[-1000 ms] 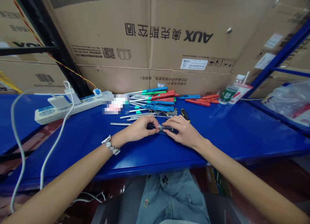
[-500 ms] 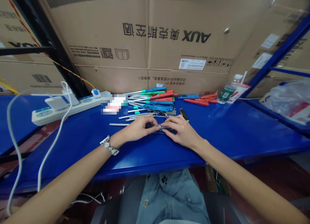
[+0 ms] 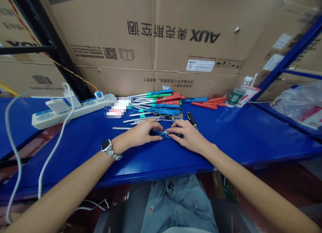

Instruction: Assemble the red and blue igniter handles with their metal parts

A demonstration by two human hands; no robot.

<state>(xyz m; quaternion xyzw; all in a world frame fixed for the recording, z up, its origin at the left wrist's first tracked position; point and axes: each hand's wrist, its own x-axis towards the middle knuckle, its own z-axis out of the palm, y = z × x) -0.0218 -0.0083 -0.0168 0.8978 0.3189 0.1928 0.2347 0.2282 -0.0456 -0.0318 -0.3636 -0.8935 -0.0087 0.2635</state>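
Between both hands, a blue lighter-like casing (image 3: 164, 133) with small inner parts lies low over the blue table, a metal rod (image 3: 121, 128) reaching left from it. My left hand (image 3: 146, 134) grips its left part between thumb and fingers. On its right part, my right hand (image 3: 187, 134) pinches with thumb and fingertips; the small piece under them is partly hidden. Just behind lie several metal rods with blue, red and green handles (image 3: 167, 99). A black and yellow screwdriver (image 3: 191, 119) rests behind my right hand.
Blue and orange casings (image 3: 205, 104) lie at the back right, near a bottle (image 3: 235, 96). A white power strip (image 3: 70, 112) with plugs and cables sits left. Cardboard (image 3: 173, 48) stands behind the blue table (image 3: 151, 162).
My left fingers and thumb have spread slightly apart, showing more of the blue casing. My left wrist has turned a little, so the watch face shows. My right hand has barely moved.
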